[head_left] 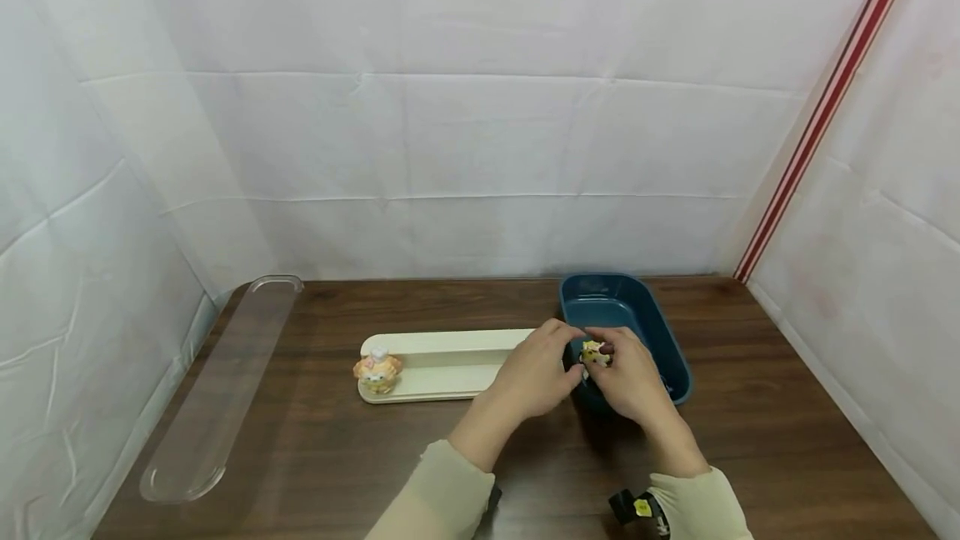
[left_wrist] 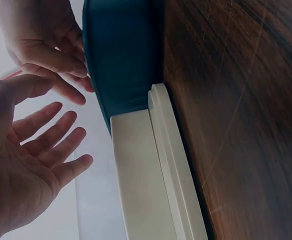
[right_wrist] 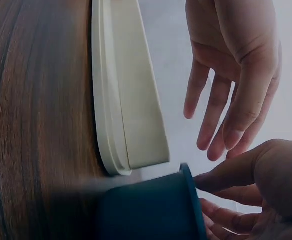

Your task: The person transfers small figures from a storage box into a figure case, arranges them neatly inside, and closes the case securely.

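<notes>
The right hand (head_left: 628, 372) pinches a small toy (head_left: 594, 352) between thumb and fingers at the bin's (head_left: 603, 312) 8 o'clock side, a hold that probably suits so small a piece, though the wrist views do not show the toy. At the toy's 9 o'clock, the left hand (head_left: 532, 367) has its fingers loosely spread around nothing visible, perhaps near to help steady it. The tray (head_left: 442, 377) lies just beside the bin, likely for short reaches, with another toy (head_left: 378, 372) on its 9 o'clock end.

Left grip (head_left: 531, 372) loose, fingers (left_wrist: 66, 146) parted; right grip (head_left: 630, 375) pinching; forearms (head_left: 482, 438) angled inward.
</notes>
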A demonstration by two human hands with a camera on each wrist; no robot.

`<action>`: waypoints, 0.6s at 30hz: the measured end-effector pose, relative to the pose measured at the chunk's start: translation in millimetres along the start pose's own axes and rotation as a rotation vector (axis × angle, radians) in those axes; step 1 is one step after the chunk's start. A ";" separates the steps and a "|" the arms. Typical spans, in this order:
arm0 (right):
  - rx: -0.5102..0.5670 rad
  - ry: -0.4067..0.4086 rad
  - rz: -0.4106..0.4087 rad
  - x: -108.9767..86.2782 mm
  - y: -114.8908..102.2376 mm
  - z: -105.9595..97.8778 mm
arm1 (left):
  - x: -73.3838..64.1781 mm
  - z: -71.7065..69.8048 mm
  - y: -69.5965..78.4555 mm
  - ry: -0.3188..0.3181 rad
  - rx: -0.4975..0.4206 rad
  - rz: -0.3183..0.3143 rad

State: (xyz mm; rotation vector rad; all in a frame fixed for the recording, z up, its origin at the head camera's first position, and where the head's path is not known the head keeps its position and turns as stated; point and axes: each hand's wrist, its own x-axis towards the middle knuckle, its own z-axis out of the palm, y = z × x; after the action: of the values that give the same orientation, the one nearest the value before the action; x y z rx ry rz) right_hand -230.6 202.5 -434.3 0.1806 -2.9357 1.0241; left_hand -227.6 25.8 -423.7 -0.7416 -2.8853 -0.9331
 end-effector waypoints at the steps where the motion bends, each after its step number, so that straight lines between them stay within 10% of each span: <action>1: -0.006 0.001 0.008 0.3 1.3 -0.2 | 1.4 0.8 1.4 -0.006 0.012 0.009; 12: -0.122 0.016 0.032 6.1 16.7 5.6 | 20.6 18.3 7.8 -0.043 0.265 0.135; 18: -0.184 0.018 0.046 8.4 18.3 10.8 | 27.6 27.4 6.3 -0.093 0.325 0.084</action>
State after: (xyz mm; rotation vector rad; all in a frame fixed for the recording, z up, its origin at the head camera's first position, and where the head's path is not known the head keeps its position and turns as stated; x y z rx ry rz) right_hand -240.9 209.2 -453.5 0.0982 -3.0085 0.7501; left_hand -245.9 57.5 -438.3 -0.8843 -2.9481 -0.4142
